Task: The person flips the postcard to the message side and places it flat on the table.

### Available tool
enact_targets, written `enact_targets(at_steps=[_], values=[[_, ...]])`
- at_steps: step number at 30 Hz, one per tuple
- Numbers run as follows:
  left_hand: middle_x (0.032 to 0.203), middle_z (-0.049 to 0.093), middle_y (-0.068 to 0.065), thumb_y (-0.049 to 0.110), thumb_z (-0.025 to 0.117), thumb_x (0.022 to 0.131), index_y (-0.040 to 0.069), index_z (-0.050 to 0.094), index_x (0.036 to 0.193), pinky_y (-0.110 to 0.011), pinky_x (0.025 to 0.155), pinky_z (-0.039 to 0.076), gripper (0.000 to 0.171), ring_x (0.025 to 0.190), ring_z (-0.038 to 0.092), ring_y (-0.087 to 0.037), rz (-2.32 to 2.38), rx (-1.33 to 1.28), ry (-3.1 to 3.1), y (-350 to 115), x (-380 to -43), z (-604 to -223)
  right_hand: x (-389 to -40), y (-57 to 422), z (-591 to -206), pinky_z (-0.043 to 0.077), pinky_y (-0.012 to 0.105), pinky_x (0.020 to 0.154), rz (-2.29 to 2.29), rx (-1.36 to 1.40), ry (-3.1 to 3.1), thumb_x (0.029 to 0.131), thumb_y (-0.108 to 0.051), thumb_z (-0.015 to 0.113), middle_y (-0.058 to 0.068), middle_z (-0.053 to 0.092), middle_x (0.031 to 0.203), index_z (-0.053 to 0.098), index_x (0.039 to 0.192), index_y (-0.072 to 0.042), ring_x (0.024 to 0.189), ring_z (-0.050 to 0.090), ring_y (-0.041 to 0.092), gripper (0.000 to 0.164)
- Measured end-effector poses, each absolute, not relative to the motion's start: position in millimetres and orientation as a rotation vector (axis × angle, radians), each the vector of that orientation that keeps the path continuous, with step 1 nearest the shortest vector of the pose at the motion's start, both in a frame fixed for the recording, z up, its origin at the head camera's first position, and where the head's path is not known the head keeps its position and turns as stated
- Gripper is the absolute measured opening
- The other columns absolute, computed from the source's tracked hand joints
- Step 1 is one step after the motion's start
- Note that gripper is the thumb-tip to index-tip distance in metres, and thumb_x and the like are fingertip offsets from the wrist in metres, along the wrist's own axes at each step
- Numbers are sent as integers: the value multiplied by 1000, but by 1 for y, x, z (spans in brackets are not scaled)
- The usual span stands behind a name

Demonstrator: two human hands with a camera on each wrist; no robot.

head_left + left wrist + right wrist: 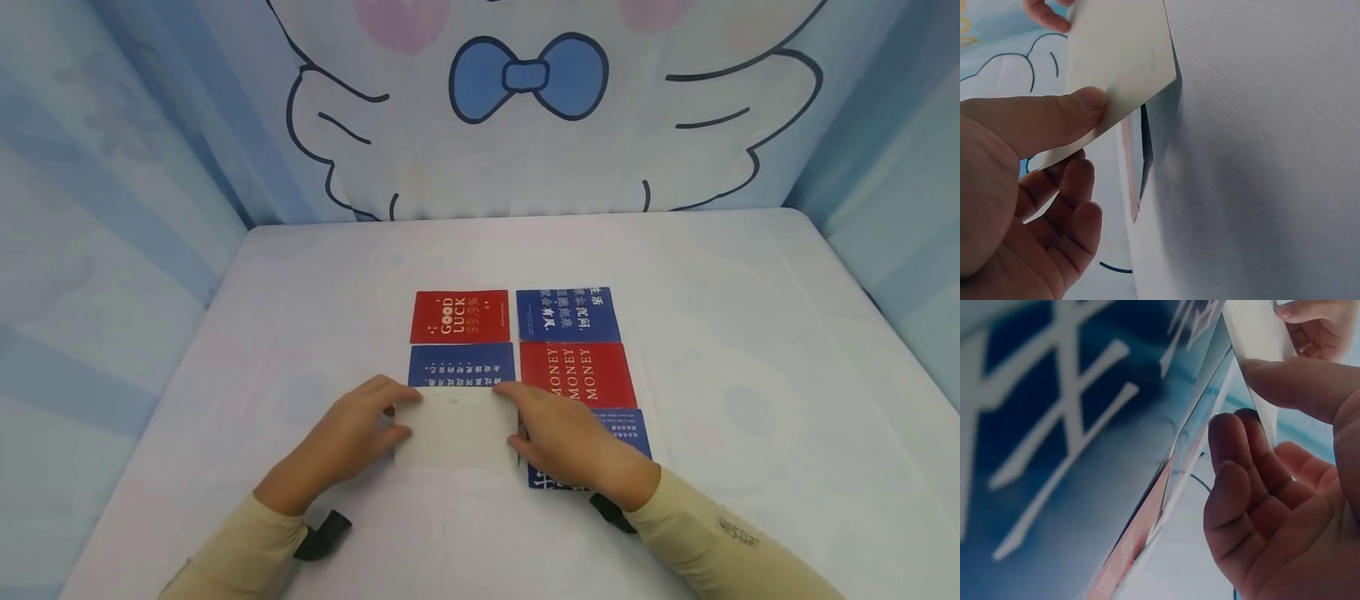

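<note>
Between both hands is a cream-white card (457,429), its plain side facing up. My left hand (367,429) pinches its left edge, thumb on top and fingers beneath, as the left wrist view shows. At the opposite edge my right hand (566,437) pinches it the same way. The card is tilted, with a shadow under its near edge in the left wrist view. Just beyond it lies a blue card (461,360) with white characters, its near part covered. Under my right hand and forearm, another blue card (630,429) is partly hidden.
A red "GOOD LUCK" card (460,317) lies at the back left of the layout. To its right are a blue card (567,314) and, nearer, a red "MONEY" card (585,371). A pale cloth (735,333) covers the table, and a printed curtain (525,167) stands behind.
</note>
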State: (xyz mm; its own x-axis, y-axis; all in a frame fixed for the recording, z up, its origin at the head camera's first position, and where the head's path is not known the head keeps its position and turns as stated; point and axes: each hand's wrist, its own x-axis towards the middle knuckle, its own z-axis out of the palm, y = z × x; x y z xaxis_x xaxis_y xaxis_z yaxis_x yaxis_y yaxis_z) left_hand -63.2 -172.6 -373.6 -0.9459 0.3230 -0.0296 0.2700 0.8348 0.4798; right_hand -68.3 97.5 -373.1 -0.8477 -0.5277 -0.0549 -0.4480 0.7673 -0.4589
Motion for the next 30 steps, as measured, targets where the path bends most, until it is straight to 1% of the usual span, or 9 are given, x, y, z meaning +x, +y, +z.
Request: enact_targets(at_steps=[3, 6, 9, 17, 22, 24, 26, 28, 30], values=[[112, 63, 0, 7, 86, 78, 12, 68, 123, -31, 82, 53, 48, 93, 58, -15, 710, 440, 2881, -172, -64, -375, -70, 95, -373, 54, 42, 91, -635, -758, 2761, 83, -20, 83, 8, 65, 125, 50, 143, -9, 104, 62, 21, 69], [113, 63, 0, 8, 86, 79, 12, 67, 124, -32, 83, 53, 49, 93, 57, -16, 689, 406, 2856, -171, -65, -375, -71, 93, -373, 54, 43, 91, -607, -734, 2737, 83, -21, 83, 9, 64, 127, 49, 143, -10, 107, 62, 23, 70], [114, 63, -1, 8, 85, 79, 12, 67, 124, -31, 83, 52, 49, 94, 57, -16, 676, 378, 2829, -169, -67, -376, -73, 91, -374, 55, 42, 89, -580, -706, 2711, 83, -22, 83, 9, 64, 127, 48, 144, -11, 105, 62, 22, 71], [105, 62, -1, 7, 85, 79, 11, 68, 122, -32, 81, 51, 46, 90, 55, -17, 630, 365, 2776, -169, -69, -377, -74, 90, -375, 55, 42, 88, -560, -671, 2661, 81, -25, 85, 6, 64, 127, 46, 145, -15, 103, 62, 21, 75], [116, 59, -7, 8, 85, 79, 10, 68, 121, -39, 92, 51, 45, 104, 54, -24, 614, 433, 2807, -171, -69, -380, -73, 90, -373, 56, 40, 85, -517, -657, 2684, 78, -26, 87, 7, 61, 117, 51, 142, -13, 101, 58, 22, 74], [122, 58, -10, 9, 86, 79, 10, 68, 120, -43, 97, 49, 45, 112, 52, -28, 600, 462, 2832, -172, -68, -381, -73, 90, -373, 55, 41, 87, -501, -671, 2699, 78, -26, 87, 8, 60, 118, 53, 141, -12, 106, 57, 23, 73], [126, 58, -10, 10, 86, 79, 10, 69, 119, -45, 99, 47, 43, 117, 50, -31, 575, 483, 2849, -172, -68, -381, -74, 90, -374, 53, 42, 91, -493, -690, 2710, 78, -27, 87, 8, 60, 123, 55, 140, -11, 112, 57, 25, 71], [125, 62, -9, 11, 86, 79, 11, 71, 117, -45, 98, 48, 41, 117, 51, -30, 556, 494, 2852, -172, -68, -381, -74, 89, -374, 51, 44, 95, -488, -708, 2717, 78, -27, 87, 8, 61, 128, 57, 139, -11, 117, 56, 26, 70], [121, 66, -7, 11, 85, 80, 10, 72, 116, -44, 97, 48, 39, 115, 53, -28, 541, 485, 2841, -172, -67, -381, -74, 90, -374, 50, 44, 96, -479, -715, 2724, 77, -28, 88, 7, 62, 128, 58, 138, -12, 115, 57, 26, 70]])
